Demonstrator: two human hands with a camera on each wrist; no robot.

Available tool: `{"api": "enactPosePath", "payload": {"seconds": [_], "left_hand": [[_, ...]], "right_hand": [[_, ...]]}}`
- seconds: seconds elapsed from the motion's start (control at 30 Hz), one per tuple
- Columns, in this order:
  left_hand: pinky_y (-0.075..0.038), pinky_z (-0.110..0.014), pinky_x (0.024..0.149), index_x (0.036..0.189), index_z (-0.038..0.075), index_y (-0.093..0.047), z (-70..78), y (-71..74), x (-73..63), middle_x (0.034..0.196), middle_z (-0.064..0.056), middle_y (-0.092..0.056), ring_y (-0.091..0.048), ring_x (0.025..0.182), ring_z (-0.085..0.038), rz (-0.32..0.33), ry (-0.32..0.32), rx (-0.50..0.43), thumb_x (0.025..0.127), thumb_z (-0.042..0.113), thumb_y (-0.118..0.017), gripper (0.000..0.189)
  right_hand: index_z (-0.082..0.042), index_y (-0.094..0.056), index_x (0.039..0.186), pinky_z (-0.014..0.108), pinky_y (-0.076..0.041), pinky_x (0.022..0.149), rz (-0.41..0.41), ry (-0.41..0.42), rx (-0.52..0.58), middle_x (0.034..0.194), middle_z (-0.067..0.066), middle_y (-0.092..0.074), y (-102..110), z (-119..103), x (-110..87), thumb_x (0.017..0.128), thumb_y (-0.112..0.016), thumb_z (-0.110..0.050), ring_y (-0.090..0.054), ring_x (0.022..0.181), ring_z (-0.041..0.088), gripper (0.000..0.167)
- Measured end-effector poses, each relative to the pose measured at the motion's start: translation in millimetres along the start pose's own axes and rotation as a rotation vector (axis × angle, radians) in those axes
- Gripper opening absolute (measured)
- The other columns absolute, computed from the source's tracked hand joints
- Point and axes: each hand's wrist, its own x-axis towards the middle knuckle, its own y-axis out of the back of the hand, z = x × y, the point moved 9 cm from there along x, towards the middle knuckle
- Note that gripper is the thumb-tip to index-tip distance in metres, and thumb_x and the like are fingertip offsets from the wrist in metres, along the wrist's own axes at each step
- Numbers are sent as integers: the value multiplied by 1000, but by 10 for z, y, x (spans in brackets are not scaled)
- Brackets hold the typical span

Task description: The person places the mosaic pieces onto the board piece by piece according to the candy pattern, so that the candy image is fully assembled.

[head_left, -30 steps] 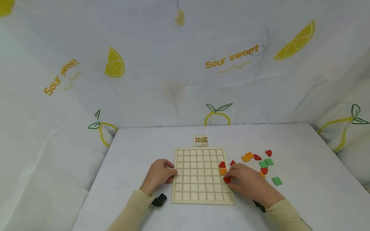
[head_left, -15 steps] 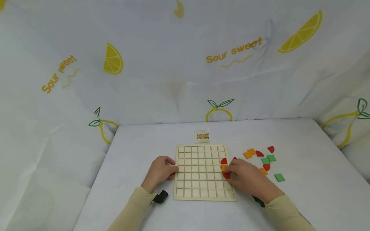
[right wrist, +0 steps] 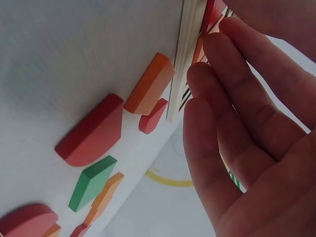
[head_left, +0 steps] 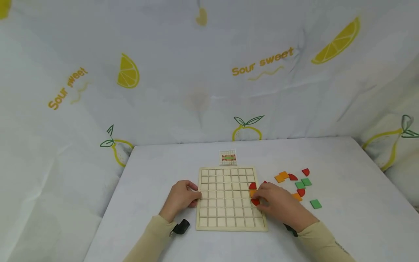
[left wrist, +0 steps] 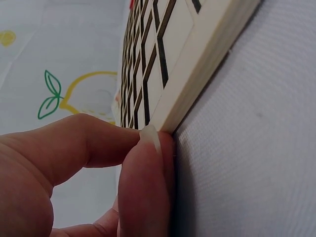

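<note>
A pale wooden grid board (head_left: 226,211) lies in the middle of the table. My left hand (head_left: 179,198) holds its left edge; in the left wrist view the thumb (left wrist: 145,182) and a finger meet at the board's side. My right hand (head_left: 284,204) is over the right edge, thumb and forefinger pinching a red quarter-circle tile (head_left: 255,202) at a right-column square. Just above that tile sit an orange square tile (head_left: 252,194), partly covered by the fingers, and another red tile (head_left: 252,186). In the right wrist view, the palm and thumb hide most of the pinched tile.
Right of the board lie several loose tiles: orange squares (head_left: 279,178), red quarter-circles (head_left: 306,172) and green squares (head_left: 315,203). One red tile (head_left: 265,182) is close to the board's right edge. A small printed pattern card (head_left: 227,158) lies behind the board.
The right hand has shifted the red tile slightly up toward the orange square tile. The left hand stays at the board's edge. The head view has tilted a little.
</note>
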Motion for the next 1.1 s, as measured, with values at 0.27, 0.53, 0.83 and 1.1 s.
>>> {"api": "enactPosePath", "payload": {"seconds": [0.27,0.53,0.83,1.1], "left_hand": [[-60,-28,61,108,5,-71,83,-53,0,80,-7,-74,-71,62,-14,-12,-24,5,88,14,-80,24],[-59,-27,62,107,7,-71,-11,0,-10,81,-6,-73,-71,64,-15,9,17,26,88,16,-79,23],[-59,-28,61,108,4,-70,11,15,-37,78,-6,-73,-70,61,-15,1,-5,18,89,14,-80,24],[-61,-28,60,108,3,-70,11,4,-66,78,-7,-73,-69,60,-14,-2,-27,-19,89,14,-81,25]], "right_hand": [[-24,-81,101,22,-54,72,18,19,-24,95,-14,-63,69,15,-28,84,-95,-20,-52,86,4,22],[-22,-82,103,23,-57,74,71,18,-5,99,-12,-69,220,147,-118,88,-90,-19,-59,86,5,17],[-20,-82,104,47,-64,88,53,-162,-15,107,-4,-73,467,824,-561,89,-90,-21,-68,104,24,17],[-15,-81,113,62,-60,97,34,-235,20,116,5,-73,535,1283,-874,87,-90,-17,-68,113,35,27]]}}
